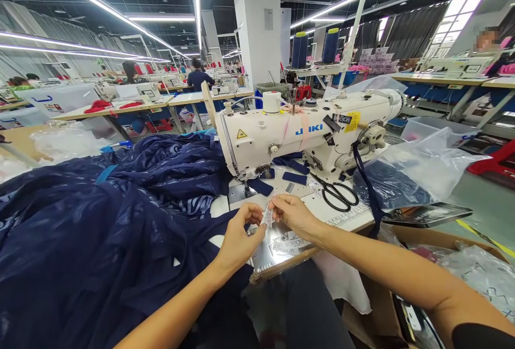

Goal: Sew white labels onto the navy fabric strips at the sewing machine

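Both hands meet over the metal plate at the front edge of the sewing table. My left hand (242, 235) pinches the lower left side of a small white label (267, 217) with printing on it. The fingertips of my right hand (295, 215) are closed on the label's upper right side. Just behind them stands a white sewing machine (257, 140); its needle area is beyond my left hand. Black scissors (340, 197) lie to the right of my right hand. More printed labels (288, 244) are on the metal plate below the hands.
Dark blue fabric (100, 231) is heaped on the left. Small navy pieces (295, 178) lie by the machine. A clear plastic bag (418, 166), a black tray (430, 215) and a cardboard box (454, 239) are at right. Other people sit at machines farther back.
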Demonstrator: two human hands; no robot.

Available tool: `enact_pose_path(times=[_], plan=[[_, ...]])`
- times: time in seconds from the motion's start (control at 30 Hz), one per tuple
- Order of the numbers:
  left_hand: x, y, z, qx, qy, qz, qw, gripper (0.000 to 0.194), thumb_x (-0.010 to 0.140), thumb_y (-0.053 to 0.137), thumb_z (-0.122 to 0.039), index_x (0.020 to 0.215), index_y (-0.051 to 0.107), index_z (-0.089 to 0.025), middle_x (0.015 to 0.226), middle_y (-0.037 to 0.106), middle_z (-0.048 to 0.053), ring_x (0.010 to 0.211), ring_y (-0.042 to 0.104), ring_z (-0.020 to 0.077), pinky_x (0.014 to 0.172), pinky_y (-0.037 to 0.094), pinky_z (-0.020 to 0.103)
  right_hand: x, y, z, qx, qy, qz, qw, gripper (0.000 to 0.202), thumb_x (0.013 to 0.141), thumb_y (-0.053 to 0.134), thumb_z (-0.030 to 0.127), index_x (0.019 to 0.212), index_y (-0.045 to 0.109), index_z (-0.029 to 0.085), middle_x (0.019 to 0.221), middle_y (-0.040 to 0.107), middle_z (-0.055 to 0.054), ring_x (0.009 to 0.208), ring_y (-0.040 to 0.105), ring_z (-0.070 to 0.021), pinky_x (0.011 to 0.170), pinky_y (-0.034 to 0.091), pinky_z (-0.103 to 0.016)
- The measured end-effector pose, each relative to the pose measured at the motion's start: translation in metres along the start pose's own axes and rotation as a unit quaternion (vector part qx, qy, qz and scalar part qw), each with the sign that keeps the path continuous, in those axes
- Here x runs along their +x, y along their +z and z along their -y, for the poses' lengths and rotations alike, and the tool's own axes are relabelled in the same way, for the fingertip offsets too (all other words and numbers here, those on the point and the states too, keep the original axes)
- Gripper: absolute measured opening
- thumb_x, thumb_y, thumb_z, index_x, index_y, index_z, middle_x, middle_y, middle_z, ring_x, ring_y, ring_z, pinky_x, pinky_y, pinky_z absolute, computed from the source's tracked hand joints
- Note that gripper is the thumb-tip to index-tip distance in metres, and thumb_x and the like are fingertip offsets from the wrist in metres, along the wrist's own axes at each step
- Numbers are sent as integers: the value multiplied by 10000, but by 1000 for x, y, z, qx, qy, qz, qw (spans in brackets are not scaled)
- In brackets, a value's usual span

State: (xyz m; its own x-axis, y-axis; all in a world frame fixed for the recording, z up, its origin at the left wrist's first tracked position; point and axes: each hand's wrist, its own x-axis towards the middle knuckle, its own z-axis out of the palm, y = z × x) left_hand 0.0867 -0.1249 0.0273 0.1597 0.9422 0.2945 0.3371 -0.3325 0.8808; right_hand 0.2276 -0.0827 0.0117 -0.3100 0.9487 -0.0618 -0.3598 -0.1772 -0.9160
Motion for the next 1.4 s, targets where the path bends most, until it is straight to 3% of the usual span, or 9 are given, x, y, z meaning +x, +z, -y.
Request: enact_pose_path(times=[0.2,0.37,0.63,0.77,0.93,1.07,1.2,1.3,1.4], plan=[[2,0,6,-17,-14,-19,1000,162,661,493,-121,812,496,-179,726,535,-18,686,512,114,672,420,251,2,-2,-1,102,61,43,992,282,606,711,374,554,571,135,413,502,28,405,440,-62,472,341,-211],[3,-1,8,-24,-1,-24,999,160,662,491,-111,806,495,-181,725,533,-19,681,509,111,668,417,249,6,-4,-5,124,48,74,988,298,608,722,390,564,571,136,416,505,23,407,450,-67,457,337,-204],[2,-2,12,-24,-5,-29,999,168,657,484,-118,812,495,-181,716,536,-19,687,514,116,671,415,252,3,-2,-2,95,25,60,993,261,564,758,299,679,573,156,526,555,39,446,467,-59,488,345,-201],[2,-3,12,-18,-14,-28,999,166,661,492,-135,822,489,-180,716,536,-15,699,523,123,683,421,257,0,0,-1,36,24,53,998,266,572,741,344,658,570,159,485,519,50,446,433,-58,485,303,-207],[7,-27,11,81,2,11,997,250,718,488,-190,968,493,-191,818,595,22,780,560,157,738,430,293,0,-7,1,-37,-18,15,999,282,599,706,397,586,545,166,443,448,68,422,350,-53,472,246,-227],[15,-54,12,328,11,56,943,210,800,418,-248,928,569,-177,920,616,86,880,563,222,775,398,342,4,-26,7,-75,-66,-18,995,255,620,690,384,600,554,169,516,503,48,463,383,-65,502,276,-237],[21,-57,22,489,-15,111,865,227,809,433,-270,905,601,-150,887,631,121,867,566,275,758,355,387,8,-39,11,-122,-76,-37,989,230,643,666,377,610,567,173,549,534,36,476,395,-73,516,291,-243],[25,-47,31,516,-19,93,851,206,789,482,-285,895,593,-149,901,628,123,891,547,290,747,327,395,8,-40,12,-143,-72,-38,986,227,634,665,376,600,573,172,545,532,35,483,399,-77,528,305,-247],[29,-41,39,502,-15,73,862,115,751,524,-260,784,579,-165,849,619,92,882,531,282,730,313,378,8,-36,13,-154,-65,-38,985,221,610,679,369,583,588,170,522,511,40,502,407,-84,553,324,-253]])
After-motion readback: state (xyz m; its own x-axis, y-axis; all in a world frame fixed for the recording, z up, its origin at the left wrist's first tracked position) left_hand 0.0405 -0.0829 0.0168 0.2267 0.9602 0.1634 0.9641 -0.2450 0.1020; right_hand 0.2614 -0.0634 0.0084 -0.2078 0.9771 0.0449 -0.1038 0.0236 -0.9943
